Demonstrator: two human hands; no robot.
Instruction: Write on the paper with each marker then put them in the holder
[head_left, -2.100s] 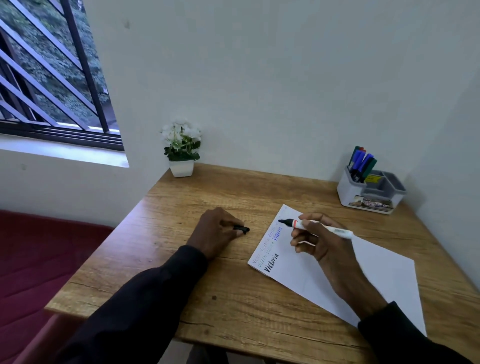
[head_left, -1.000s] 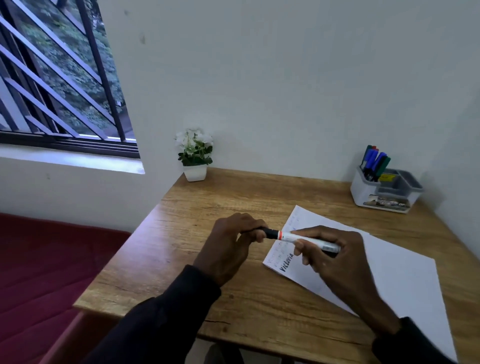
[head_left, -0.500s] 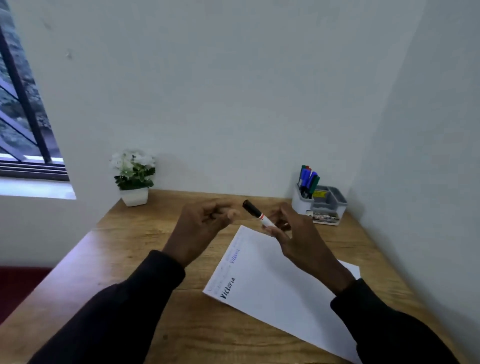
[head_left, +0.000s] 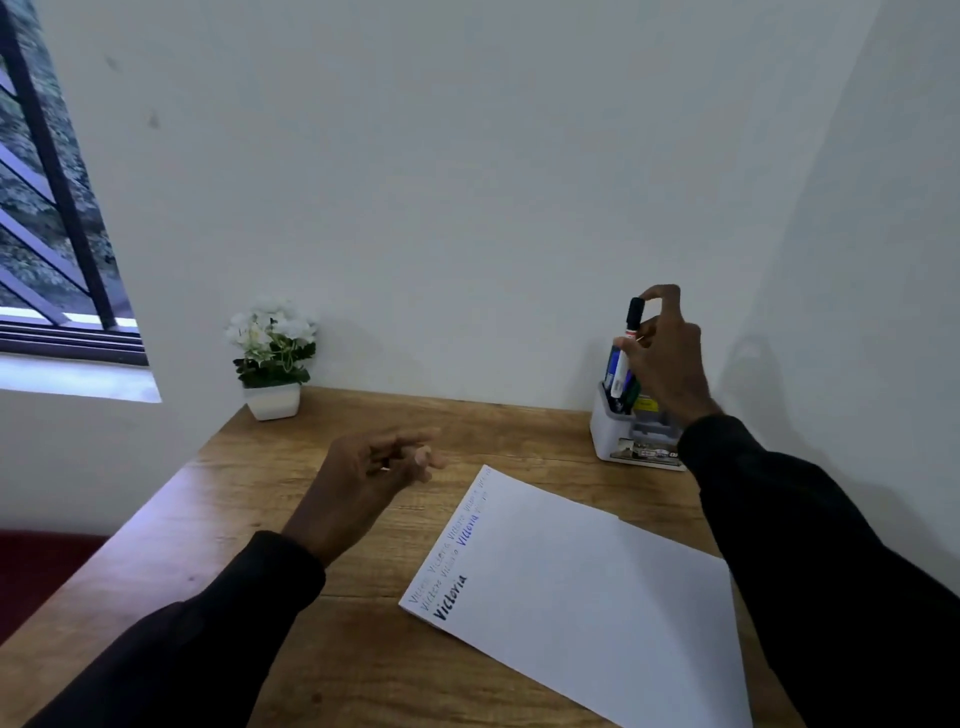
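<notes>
A white sheet of paper (head_left: 587, 587) lies on the wooden desk (head_left: 311, 649), with the word "Victoria" written several times along its left edge. My right hand (head_left: 667, 358) pinches a capped white marker with a black cap (head_left: 626, 348) upright over the grey-white holder (head_left: 623, 441) at the desk's back right; its lower end is down among the blue and green markers standing there. My left hand (head_left: 374, 467) hovers above the desk left of the paper, fingers loosely curled, holding nothing.
A small white pot of white flowers (head_left: 272, 358) stands at the desk's back left corner against the wall. A barred window (head_left: 47, 234) is at the far left. White walls close the desk in behind and on the right.
The cap went back on the marker with both hands. My right hand then carried it from over the paper to the holder, and my left hand let go and stayed low.
</notes>
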